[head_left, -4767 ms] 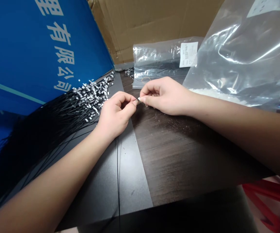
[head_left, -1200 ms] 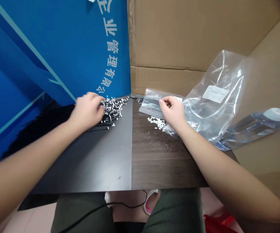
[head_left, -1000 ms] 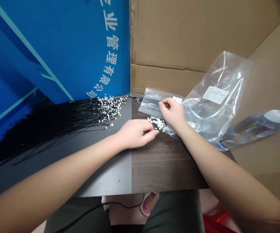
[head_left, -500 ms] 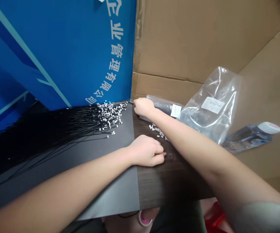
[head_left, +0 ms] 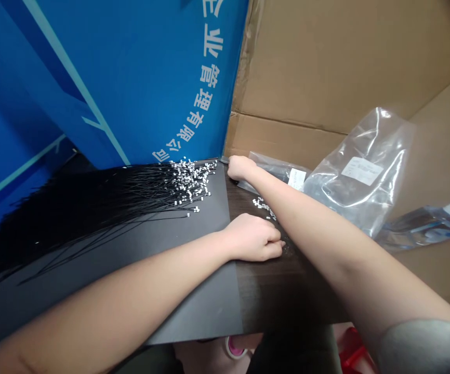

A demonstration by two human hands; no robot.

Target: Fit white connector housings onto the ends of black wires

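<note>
The tabletop (head_left: 275, 291) is showing dark wood grain to the right of a bundle of black wires (head_left: 88, 200), while a smooth grey surface (head_left: 209, 301) is running beneath it. A few strands are straying along the bundle's front edge. Small white pieces (head_left: 266, 208) are lying loose to the bundle's right; farther right of it, a labelled clear bag (head_left: 272, 165) is lying flat.

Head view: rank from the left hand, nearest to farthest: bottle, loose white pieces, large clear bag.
From the left hand, in the head view:
1. Loose white pieces: just beyond the hand, slightly to its right.
2. Large clear bag: farther to the right and back.
3. Bottle: at the far right, past the bag.
</note>
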